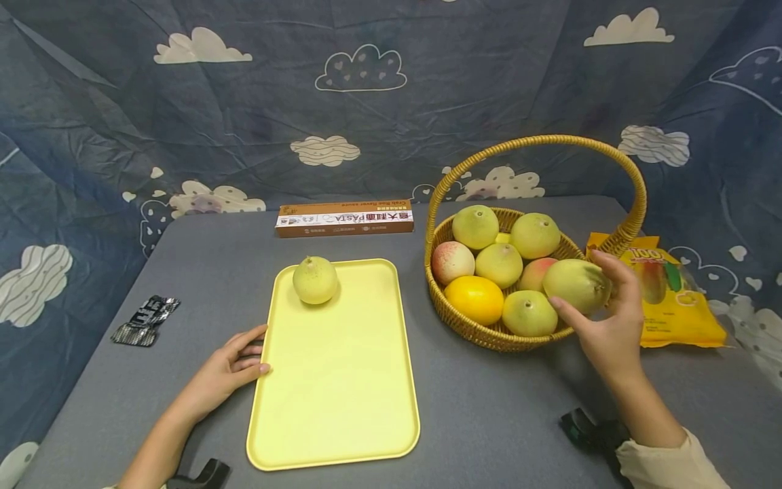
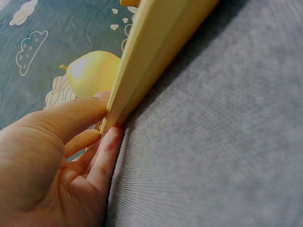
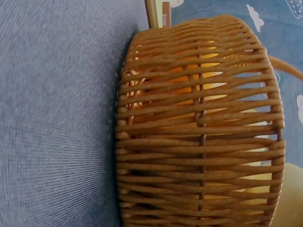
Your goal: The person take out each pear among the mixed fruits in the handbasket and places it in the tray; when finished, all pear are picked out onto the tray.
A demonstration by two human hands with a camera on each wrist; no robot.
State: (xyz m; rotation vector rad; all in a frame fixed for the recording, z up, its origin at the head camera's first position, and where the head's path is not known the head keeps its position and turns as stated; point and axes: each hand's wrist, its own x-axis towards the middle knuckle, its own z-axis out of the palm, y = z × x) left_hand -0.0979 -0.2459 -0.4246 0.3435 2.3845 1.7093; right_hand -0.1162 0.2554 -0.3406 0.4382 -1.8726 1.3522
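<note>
My left hand pinches the left rim of a yellow tray; in the left wrist view the thumb lies on the rim with fingers at its underside. One round pale green fruit sits on the tray's far left part. Over the right rim of a wicker basket, my right hand grips an oblong pale green fruit between thumb and fingers. Several green fruits, a yellow lemon-like fruit and peaches fill the basket. The right wrist view shows the basket's woven side, without my hand.
A brown and white pasta box lies behind the tray. Right of the basket is a yellow packet, partly behind my hand. A black and silver wrapper lies at the left. The tall basket handle arches over the fruit.
</note>
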